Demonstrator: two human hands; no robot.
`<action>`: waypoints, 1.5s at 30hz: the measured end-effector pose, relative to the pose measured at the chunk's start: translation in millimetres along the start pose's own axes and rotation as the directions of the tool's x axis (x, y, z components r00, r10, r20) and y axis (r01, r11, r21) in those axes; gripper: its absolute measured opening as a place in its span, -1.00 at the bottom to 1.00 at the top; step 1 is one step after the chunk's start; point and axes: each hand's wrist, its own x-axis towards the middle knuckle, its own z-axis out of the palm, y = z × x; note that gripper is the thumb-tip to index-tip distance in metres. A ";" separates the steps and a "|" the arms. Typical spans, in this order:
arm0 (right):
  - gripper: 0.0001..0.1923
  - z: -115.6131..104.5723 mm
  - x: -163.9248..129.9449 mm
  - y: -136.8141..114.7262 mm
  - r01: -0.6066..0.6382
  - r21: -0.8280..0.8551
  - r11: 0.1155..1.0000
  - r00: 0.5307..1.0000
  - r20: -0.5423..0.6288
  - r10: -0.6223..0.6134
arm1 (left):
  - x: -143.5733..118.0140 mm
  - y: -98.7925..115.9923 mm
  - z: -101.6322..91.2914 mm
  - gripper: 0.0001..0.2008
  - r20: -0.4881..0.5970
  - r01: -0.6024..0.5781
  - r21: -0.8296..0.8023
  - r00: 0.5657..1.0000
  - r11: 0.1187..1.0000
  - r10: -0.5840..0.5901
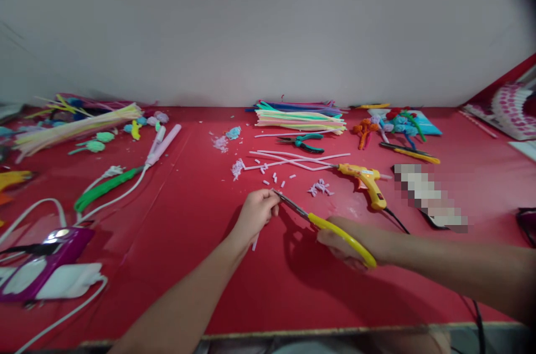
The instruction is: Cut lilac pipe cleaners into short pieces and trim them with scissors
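On the far left of the red table [176, 242] lies a purple device [50, 259] with white cables, and behind it a green chenille stem [103, 189] and a pale pink straightening iron [164, 144]. Near the middle, the left hand [256, 211] has its fingers curled closed around a short lilac stem piece [255, 241], which hangs below the fist. The tips of the scissors [326, 226] touch this hand; the blades look nearly closed. The right hand [349, 245] grips the yellow handles with closed fingers. Behind are small lilac cuttings [276, 178], a yellow glue gun [365, 182], green pliers [307, 143] and a stack of coloured stems [299, 115].
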 end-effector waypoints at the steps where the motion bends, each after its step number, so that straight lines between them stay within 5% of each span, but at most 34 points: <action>1: -0.57 0.5 0.4 0.9 0.008 0.009 1.000 0.999 0.040 -0.008 | -0.2 0.3 0.0 -0.81 0.001 0.002 0.000 1.000 1.000 -0.002; 4: -0.60 0.0 5.6 5.9 0.057 0.094 0.994 0.994 0.083 -0.065 | -1.8 2.9 0.8 -0.84 0.005 0.005 -0.004 1.000 1.000 -0.005; 11: -0.73 -1.2 25.1 -16.8 0.144 0.105 0.984 0.953 -0.281 -0.110 | -16.1 13.4 11.9 -0.84 0.199 -0.001 -0.066 0.980 0.998 0.015; 16: -0.86 6.1 31.5 -31.9 0.227 0.146 0.963 0.929 -0.328 -0.170 | -21.5 13.7 17.1 -0.93 0.214 0.038 -0.025 0.976 0.999 -0.032; 25: -0.92 2.4 44.3 -22.4 0.286 0.143 0.948 0.901 -0.378 -0.215 | -22.4 14.2 16.9 -0.83 0.190 0.002 0.089 0.982 0.996 -0.019; 32: -0.78 -9.7 34.7 -9.3 0.263 0.039 0.964 0.902 -0.365 -0.232 | -20.0 14.8 11.6 -0.82 0.175 -0.048 0.081 0.984 0.996 0.033; 39: -0.55 -14.0 8.5 20.8 0.163 -0.231 0.959 0.952 -0.220 -0.215 | -13.2 13.8 2.8 -0.81 -0.009 -0.095 -0.072 0.995 0.993 0.095; 45: -0.50 -4.5 3.3 12.0 0.128 -0.262 0.957 0.973 -0.152 -0.172 | -12.2 14.4 3.4 -0.84 -0.040 -0.097 -0.129 0.995 0.987 0.093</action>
